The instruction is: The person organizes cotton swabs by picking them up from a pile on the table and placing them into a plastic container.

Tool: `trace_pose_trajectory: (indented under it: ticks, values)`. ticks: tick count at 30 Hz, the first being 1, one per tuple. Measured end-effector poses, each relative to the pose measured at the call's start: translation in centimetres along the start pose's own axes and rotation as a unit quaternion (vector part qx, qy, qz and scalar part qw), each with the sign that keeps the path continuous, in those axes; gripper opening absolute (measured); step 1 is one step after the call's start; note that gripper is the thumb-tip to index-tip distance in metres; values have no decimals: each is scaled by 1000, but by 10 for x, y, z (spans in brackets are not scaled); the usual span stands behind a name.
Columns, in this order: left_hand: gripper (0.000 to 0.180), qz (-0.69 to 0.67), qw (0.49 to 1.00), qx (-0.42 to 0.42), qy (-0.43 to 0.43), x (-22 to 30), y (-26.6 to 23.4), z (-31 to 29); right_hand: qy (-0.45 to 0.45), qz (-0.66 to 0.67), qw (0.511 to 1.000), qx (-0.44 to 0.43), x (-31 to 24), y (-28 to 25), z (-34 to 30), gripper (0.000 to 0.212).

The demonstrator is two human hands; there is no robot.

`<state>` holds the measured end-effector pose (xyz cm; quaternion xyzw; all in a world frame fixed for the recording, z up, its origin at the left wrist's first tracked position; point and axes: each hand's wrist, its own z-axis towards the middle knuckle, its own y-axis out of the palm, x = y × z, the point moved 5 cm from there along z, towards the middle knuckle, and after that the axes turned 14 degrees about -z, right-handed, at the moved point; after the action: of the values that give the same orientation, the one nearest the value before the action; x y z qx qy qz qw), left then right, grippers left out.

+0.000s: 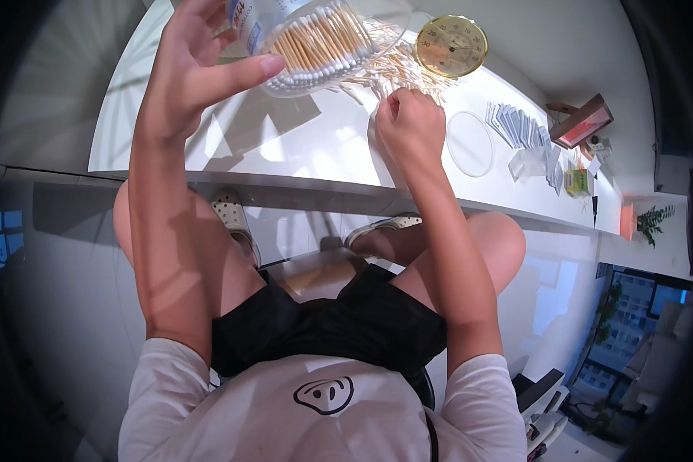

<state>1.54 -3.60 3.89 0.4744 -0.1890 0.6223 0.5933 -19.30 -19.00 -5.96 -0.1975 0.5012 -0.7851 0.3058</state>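
Two bare hands work over the white table, one raised and one low. The left hand is wrapped wide around a clear plastic container, its thumb laid along the near side and its fingers partly hidden behind the label. The container is tipped over on its side above the table, with many cotton swabs packed parallel inside it, white tips toward the near side. The right hand is curled into a loose fist, back of the hand upward, at the near edge of a heap of loose swabs on the table. Its fingertips are mostly hidden, so I cannot tell whether it pinches a swab. Just right of that hand lies a clear round lid, and beyond the hand, beside the heap, is a gold-rimmed dial. Farther right are a fanned row of cards and a small green-and-yellow box.
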Motion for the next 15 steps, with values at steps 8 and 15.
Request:
trace_pose_trajectory:
  ticks: [8, 15]
  values:
    - [105, 27, 999, 22, 7, -6, -2, 1, 154, 166, 974, 13, 20, -41, 17, 20]
    - [105, -41, 999, 5, 1, -4, 1, -2, -65, 152, 942, 291, -16, -124, 8, 6]
